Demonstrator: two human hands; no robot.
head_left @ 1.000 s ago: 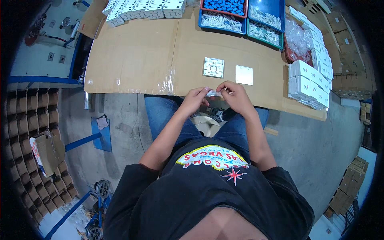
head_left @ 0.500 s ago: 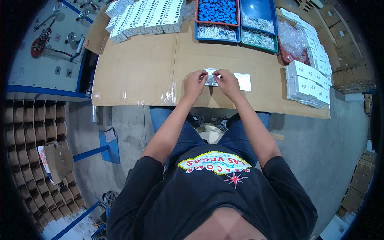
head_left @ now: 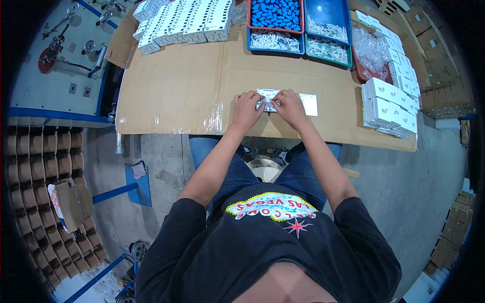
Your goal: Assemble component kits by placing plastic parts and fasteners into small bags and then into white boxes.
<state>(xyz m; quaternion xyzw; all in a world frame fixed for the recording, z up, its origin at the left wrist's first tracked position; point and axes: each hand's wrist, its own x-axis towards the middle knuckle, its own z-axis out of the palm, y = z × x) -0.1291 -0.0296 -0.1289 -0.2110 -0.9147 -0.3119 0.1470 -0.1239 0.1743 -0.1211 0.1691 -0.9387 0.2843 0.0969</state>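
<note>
A small white box [head_left: 268, 93] lies opened out on the cardboard-covered table, with its flat white lid flap [head_left: 309, 104] out to the right. My left hand [head_left: 246, 110] is over the box's left side, thumb and fingers pinched together. From the other side, my right hand [head_left: 289, 107] comes in with its fingers also closed. Between the fingertips, in the box, is a small shiny clear-and-white packet [head_left: 268, 103]; both hands hold its edges. What is inside it is too small to make out, and the fingers partly cover it.
Stacked white boxes stand at the far left [head_left: 187, 22] and right [head_left: 389, 108]. At the back are a tray of blue pieces [head_left: 275, 14], trays of white pieces [head_left: 275, 41] and clear plastic bags [head_left: 371, 53]. The table's cardboard edge [head_left: 227, 134] runs before my lap.
Both hands have lowered slightly toward me, bringing the packet down into the box. More of the box's far side shows now.
</note>
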